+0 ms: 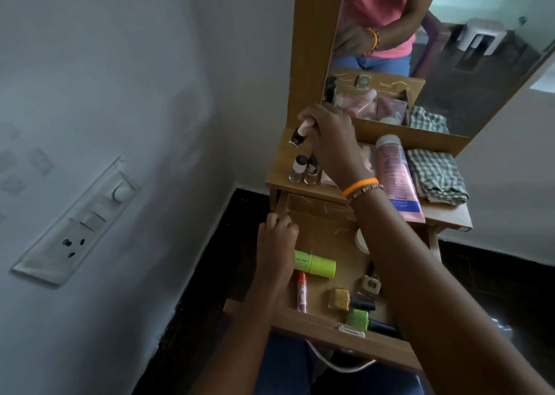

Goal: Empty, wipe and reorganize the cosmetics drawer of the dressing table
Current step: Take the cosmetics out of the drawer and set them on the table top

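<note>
The wooden drawer (321,331) of the dressing table stands pulled out below me. Inside it lie a lime green tube (315,264), a red stick (301,292), a gold nail polish (341,298), a green nail polish (359,318) and a small square bottle (370,285). My right hand (330,136) is over the tabletop (279,175), shut on a small bottle (300,134) with a pale cap, held tilted above two nail polish bottles (303,170). My left hand (277,238) rests on the drawer's left side wall with curled fingers.
A pink lotion tube (396,178) and a folded checked cloth (435,175) lie on the tabletop's right part. The mirror (435,49) stands behind. A wall with a switch panel (78,223) is close on the left. Dark floor surrounds the table.
</note>
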A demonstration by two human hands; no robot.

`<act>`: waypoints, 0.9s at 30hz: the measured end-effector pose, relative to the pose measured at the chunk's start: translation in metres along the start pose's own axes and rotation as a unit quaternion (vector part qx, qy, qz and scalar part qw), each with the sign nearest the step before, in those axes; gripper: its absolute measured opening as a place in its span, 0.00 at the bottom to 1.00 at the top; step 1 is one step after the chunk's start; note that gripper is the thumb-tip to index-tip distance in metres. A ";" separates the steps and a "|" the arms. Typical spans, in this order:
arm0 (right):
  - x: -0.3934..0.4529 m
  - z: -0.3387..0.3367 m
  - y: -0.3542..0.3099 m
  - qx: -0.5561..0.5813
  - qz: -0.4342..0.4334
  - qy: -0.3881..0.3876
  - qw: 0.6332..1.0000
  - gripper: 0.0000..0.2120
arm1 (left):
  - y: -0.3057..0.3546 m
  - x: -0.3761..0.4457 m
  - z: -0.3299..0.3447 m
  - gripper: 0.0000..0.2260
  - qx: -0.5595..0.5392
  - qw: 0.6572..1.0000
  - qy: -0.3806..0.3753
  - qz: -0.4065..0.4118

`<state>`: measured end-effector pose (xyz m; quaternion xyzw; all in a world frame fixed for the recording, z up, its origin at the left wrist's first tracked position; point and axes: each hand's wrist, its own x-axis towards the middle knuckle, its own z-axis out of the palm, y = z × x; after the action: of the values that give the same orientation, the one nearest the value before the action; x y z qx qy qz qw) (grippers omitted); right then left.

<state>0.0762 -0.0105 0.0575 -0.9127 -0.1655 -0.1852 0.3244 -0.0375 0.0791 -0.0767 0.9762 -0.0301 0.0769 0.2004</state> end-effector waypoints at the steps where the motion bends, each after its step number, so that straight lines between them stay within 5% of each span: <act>1: 0.009 0.004 0.004 -0.023 -0.012 -0.024 0.999 0.09 | -0.003 -0.001 0.001 0.16 -0.001 1.000 0.008 -0.010; 11: 0.035 0.031 0.036 -0.094 -0.002 -0.174 0.980 0.07 | -0.009 0.001 0.010 0.11 -0.129 0.983 0.063 -0.114; 13: 0.030 0.027 0.034 -0.107 -0.036 -0.143 0.983 0.09 | -0.011 0.000 0.006 0.10 -0.183 0.970 0.072 -0.142; 16: 0.001 0.010 0.017 -0.103 -0.131 0.001 0.986 0.08 | -0.017 -0.001 -0.001 0.08 -0.227 0.954 0.105 -0.166; 18: -0.034 -0.003 0.004 -0.059 -0.120 0.039 0.990 0.06 | -0.018 0.000 -0.003 0.08 -0.212 0.957 0.108 -0.163; 23: -0.123 -0.007 0.029 -0.054 0.028 -0.153 0.986 0.07 | 0.002 -0.005 0.003 0.12 -0.083 0.996 0.036 -0.025; 27: -0.178 -0.005 0.068 -0.128 0.178 -0.341 0.914 0.13 | 0.014 -0.012 0.009 0.15 -0.014 0.999 -0.043 0.004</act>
<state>-0.0522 -0.0965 -0.0539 -0.9685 -0.0754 0.1783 0.1566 -0.0493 0.0634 -0.0810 0.9755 -0.0440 0.0353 0.2125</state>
